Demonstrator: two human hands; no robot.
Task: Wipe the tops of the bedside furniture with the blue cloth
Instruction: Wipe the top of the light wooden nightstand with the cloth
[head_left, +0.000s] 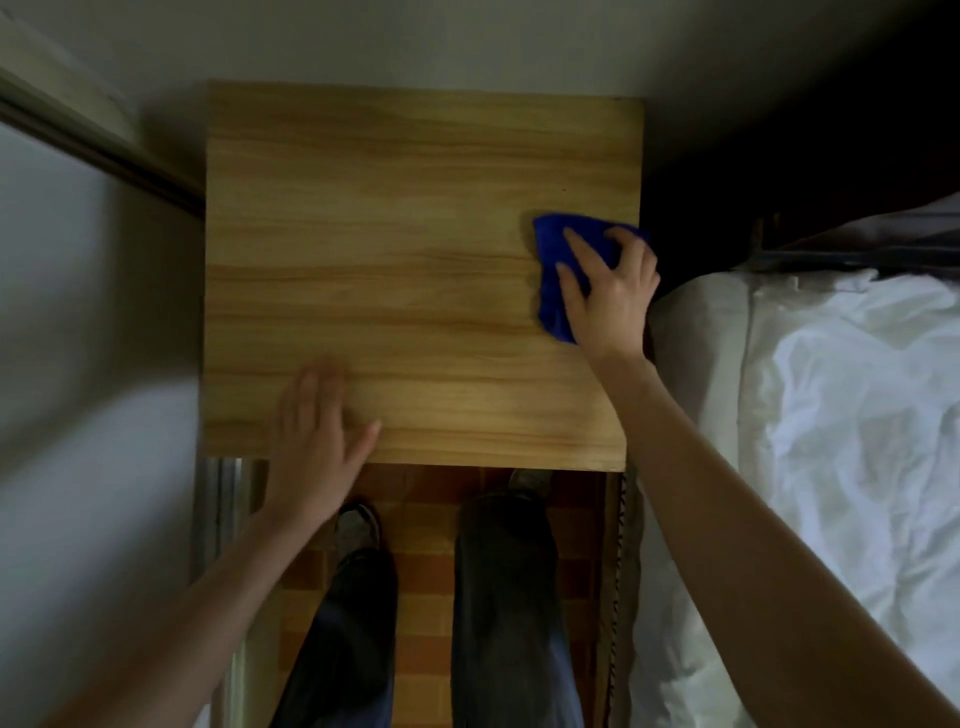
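the person stands at the near edge of the wooden bedside table (415, 234) and looks down on its top. the blue cloth (551, 249) lies bunched up on the top, right at the right edge, about halfway back, next to the bed (831, 415). the right hand (608, 296) lies on top of the cloth with its fingers spread out, pressing it down on the wood. it does not seem to pinch the cloth. the left hand (317, 447) rests flat on the near edge of the top, nearer the left corner, with the fingers close together and the thumb out to the side. it is a bit blurry and it holds nothing.

the cloth looks soft, light and floppy. it folds and crumples with ease, so i think it will slip out from under a loose hand. a flat palm with wide fingers on its middle looks like the best way to hold it, so it slides with the hand. the table top looks hard, flat and smooth, so the cloth should glide over it. most of the top lies to the left of the cloth, and i cannot tell how much of it is wiped.
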